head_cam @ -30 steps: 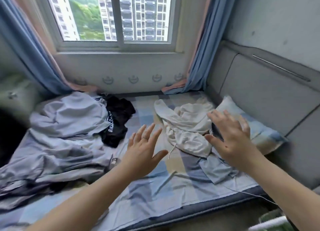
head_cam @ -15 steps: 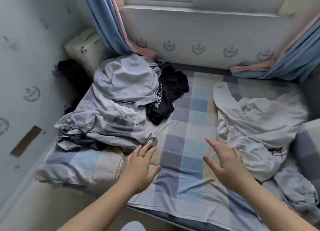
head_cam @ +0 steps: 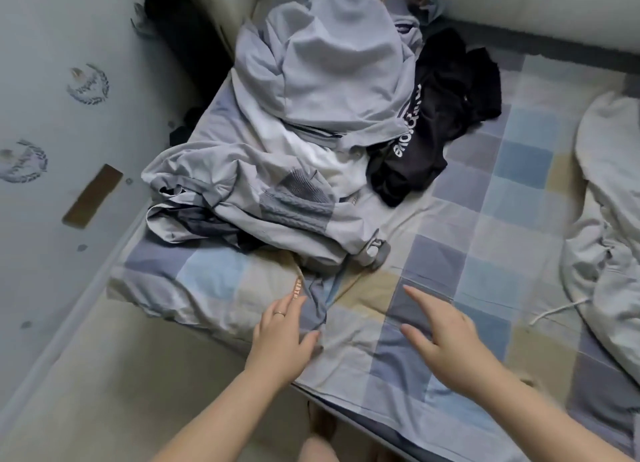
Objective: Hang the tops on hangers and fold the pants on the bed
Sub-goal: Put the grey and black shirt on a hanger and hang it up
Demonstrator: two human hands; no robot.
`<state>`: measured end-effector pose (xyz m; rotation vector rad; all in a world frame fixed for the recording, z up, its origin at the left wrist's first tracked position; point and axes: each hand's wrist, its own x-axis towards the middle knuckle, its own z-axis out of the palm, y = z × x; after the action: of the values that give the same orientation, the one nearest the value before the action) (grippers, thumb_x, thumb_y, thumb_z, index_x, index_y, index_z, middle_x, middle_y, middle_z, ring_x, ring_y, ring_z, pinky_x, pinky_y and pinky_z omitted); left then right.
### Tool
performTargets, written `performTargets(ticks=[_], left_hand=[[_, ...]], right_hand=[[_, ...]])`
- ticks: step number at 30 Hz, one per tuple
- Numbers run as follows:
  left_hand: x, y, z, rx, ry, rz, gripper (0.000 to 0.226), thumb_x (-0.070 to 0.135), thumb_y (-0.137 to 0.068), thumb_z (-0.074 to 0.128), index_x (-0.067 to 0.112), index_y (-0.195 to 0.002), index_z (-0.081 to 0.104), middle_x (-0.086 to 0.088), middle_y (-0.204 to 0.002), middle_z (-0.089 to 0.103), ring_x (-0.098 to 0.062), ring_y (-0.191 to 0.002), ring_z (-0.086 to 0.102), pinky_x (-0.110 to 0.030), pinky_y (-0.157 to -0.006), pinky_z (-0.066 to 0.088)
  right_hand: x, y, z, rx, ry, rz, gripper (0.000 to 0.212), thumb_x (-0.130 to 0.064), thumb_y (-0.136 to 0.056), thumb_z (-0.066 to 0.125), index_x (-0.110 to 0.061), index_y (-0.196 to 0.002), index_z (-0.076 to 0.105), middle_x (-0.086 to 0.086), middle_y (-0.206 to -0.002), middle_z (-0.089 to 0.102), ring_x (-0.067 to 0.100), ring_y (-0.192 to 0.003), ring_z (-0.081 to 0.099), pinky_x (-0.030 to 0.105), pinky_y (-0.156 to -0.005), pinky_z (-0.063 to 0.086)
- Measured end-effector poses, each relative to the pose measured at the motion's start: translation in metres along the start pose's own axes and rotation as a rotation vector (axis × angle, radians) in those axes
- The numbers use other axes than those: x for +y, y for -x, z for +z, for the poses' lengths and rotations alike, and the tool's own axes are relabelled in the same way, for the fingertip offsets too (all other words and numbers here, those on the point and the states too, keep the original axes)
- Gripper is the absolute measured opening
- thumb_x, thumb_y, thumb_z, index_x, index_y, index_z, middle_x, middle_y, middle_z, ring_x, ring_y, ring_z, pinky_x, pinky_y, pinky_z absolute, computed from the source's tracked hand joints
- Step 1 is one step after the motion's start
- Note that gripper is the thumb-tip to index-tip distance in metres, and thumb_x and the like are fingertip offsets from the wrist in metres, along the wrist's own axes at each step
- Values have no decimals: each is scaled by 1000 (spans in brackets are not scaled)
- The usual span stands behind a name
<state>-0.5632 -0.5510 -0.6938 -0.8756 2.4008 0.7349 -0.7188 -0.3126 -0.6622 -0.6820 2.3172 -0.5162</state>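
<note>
A heap of pale grey garments (head_cam: 298, 143) lies on the left half of the bed (head_cam: 485, 219), which has a checked sheet. A crumpled black garment with white lettering (head_cam: 433, 122) lies against the heap's right side. A cream garment with a white drawstring (head_cam: 609, 219) lies at the right edge. My left hand (head_cam: 280, 340) is open, its fingers straight over the sheet near the bed's front corner, just below the grey heap. My right hand (head_cam: 446, 337) is open above the sheet, fingers spread, holding nothing.
A pale wall with printed crests (head_cam: 69, 115) runs close along the bed's left side. A dark object (head_cam: 180, 32) sits in the gap at the far left corner. The floor (head_cam: 121, 392) shows at the lower left.
The view has swung left and down from the window and pillow side to the grey heap. Both hands have moved left with it, staying open and holding nothing.
</note>
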Motion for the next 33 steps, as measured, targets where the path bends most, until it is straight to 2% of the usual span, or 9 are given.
performTargets(ticks=[6, 8, 12, 16, 18, 20, 23, 27, 33], left_hand=[[-73, -113, 14, 17, 11, -83, 71, 42, -96, 57, 34, -157, 21, 2, -169, 12, -21, -153, 8, -45, -121, 19], [-91, -151, 17, 47, -42, -60, 73, 41, -95, 59, 37, -157, 21, 2, -169, 7, -23, -153, 6, -46, -121, 18], [-98, -217, 25, 154, -235, 139, 80, 39, -89, 68, 42, -155, 24, -2, -170, -6, -28, -154, 1, -48, -121, 16], [-86, -273, 39, 287, -386, 299, 93, 36, -82, 76, 47, -155, 20, -3, -170, -9, -33, -155, 2, -51, -121, 15], [-81, -295, 45, 324, -405, 288, 97, 35, -80, 76, 49, -155, 17, -2, -170, -7, -33, -155, 5, -52, -121, 15], [-77, -311, 51, 317, -404, 274, 92, 35, -82, 73, 48, -155, 18, 0, -169, 8, -33, -152, 13, -53, -120, 16], [-76, -318, 59, 266, -391, 244, 67, 34, -89, 64, 44, -148, 33, 6, -151, 40, -29, -142, 30, -52, -118, 18], [-73, -300, 72, 232, -343, 205, 52, 39, -92, 61, 38, -141, 43, 7, -140, 48, -26, -135, 37, -48, -114, 24], [-45, -221, 76, 231, -198, 181, 116, 61, -73, 76, 37, -159, 1, 1, -170, 4, -29, -155, 4, -54, -122, 13]], right_hand=[[-7, -123, 89, -113, 21, 49, 70, -44, -96, 58, -38, -157, 22, -11, -157, 38, 16, -142, 37, 43, -115, 31], [-8, -170, 116, -96, 63, 37, 81, -43, -92, 63, -36, -158, 18, -6, -161, 30, 20, -147, 29, 46, -116, 31], [-4, -253, 156, -46, 191, 109, 107, -47, -83, 74, -39, -158, -2, -1, -167, -4, 28, -154, 2, 60, -115, 28], [3, -311, 179, -28, 253, 181, 125, -44, -73, 83, -38, -157, -9, 3, -167, -7, 34, -151, 8, 65, -108, 35], [7, -331, 182, -60, 282, 167, 110, -38, -77, 80, -33, -157, 4, 11, -161, 18, 39, -142, 29, 61, -103, 41], [10, -346, 182, -50, 316, 103, 64, -28, -85, 70, -24, -139, 35, 16, -133, 51, 42, -119, 52, 55, -92, 46], [10, -352, 176, 22, 304, 52, 23, -17, -92, 58, -19, -115, 59, 15, -112, 66, 42, -104, 60, 44, -80, 47], [4, -334, 162, -9, 82, 98, 33, -6, -92, 46, -18, -109, 72, 12, -102, 69, 34, -100, 61, 36, -78, 48], [-10, -259, 116, -61, -355, 158, 31, -3, -96, 46, -15, -88, 73, 6, -81, 67, 14, -73, 55, 24, -64, 44]])
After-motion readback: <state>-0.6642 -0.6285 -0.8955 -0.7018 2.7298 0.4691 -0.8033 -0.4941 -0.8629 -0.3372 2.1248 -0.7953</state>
